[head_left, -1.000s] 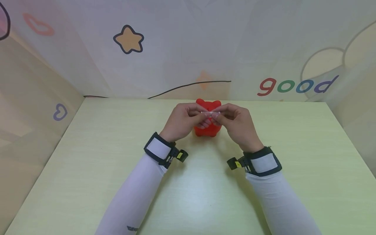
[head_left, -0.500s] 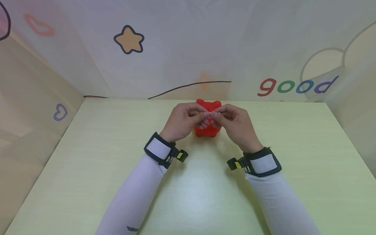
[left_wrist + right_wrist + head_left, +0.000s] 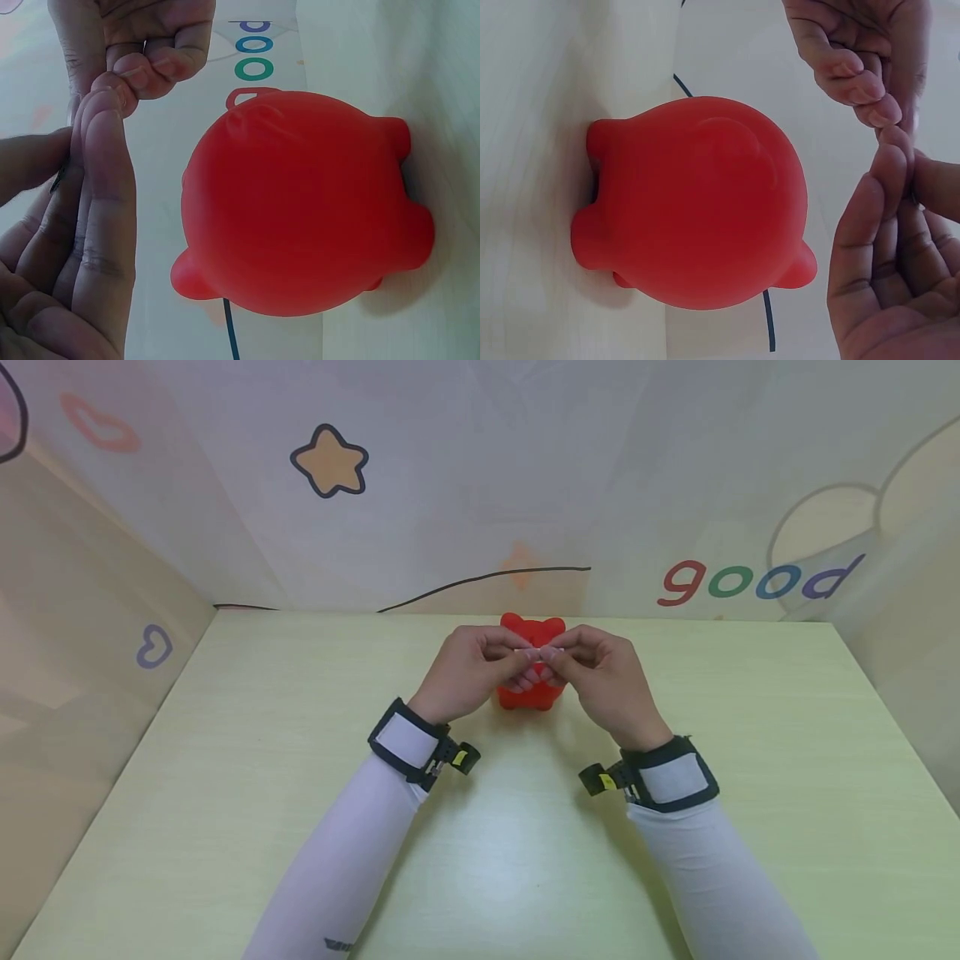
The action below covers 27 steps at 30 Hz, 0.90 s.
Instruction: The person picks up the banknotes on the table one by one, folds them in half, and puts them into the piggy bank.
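Note:
A red piggy bank [image 3: 531,696] stands on the table behind and below both hands; its rounded body [image 3: 292,202] fills much of the left wrist view. My left hand [image 3: 474,670] and right hand [image 3: 606,683] meet in front of its upper part, fingertips touching or nearly so. Between thumbs and forefingers, both pinch a thin white strip [image 3: 539,650], mostly hidden by the fingertips, so its kind is unclear. A dark edge [image 3: 58,178] shows beside the thumb in the left wrist view.
The pale table [image 3: 495,860] ends at a cloth backdrop [image 3: 465,485] just behind the piggy bank. Wristbands with small cameras, a left one [image 3: 405,739] and a right one [image 3: 671,775], sit over white sleeves.
Both hands stay nearly in place. The left hand has dipped very slightly, and the white strip between the fingertips shows a little differently. The piggy bank has not moved.

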Motion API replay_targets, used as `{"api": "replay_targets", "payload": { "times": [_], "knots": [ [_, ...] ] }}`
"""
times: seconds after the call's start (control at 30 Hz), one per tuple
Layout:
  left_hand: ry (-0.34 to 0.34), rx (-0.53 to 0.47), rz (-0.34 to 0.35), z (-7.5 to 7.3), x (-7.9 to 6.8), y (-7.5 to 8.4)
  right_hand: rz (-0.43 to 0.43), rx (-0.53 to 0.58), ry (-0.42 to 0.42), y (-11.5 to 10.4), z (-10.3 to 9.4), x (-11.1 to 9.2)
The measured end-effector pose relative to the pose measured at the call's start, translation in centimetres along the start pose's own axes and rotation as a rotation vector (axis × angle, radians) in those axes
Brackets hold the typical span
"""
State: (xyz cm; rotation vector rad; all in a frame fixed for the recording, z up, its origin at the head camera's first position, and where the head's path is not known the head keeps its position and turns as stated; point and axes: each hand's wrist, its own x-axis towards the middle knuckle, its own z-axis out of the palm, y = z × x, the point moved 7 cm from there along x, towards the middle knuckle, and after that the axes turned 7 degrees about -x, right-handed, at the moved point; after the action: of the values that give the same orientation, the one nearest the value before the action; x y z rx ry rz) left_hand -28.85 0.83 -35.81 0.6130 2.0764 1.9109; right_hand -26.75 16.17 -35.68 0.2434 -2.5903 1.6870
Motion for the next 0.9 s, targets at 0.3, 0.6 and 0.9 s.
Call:
{"api": "replay_targets", "payload": {
  "times": [0.3,0.6,0.9],
  "knots": [
    [0.003,0.026,0.024,0.05,-0.03,0.15,-0.001,-0.017,-0.001,-0.14,0.04,-0.07],
    [0.006,0.050,0.036,0.00,-0.02,0.18,-0.002,-0.020,-0.002,0.01,0.13,-0.03],
    [0.008,0.042,0.027,0.04,-0.04,0.13,-0.006,-0.024,-0.002,0.12,0.11,-0.01]
  ]
}}
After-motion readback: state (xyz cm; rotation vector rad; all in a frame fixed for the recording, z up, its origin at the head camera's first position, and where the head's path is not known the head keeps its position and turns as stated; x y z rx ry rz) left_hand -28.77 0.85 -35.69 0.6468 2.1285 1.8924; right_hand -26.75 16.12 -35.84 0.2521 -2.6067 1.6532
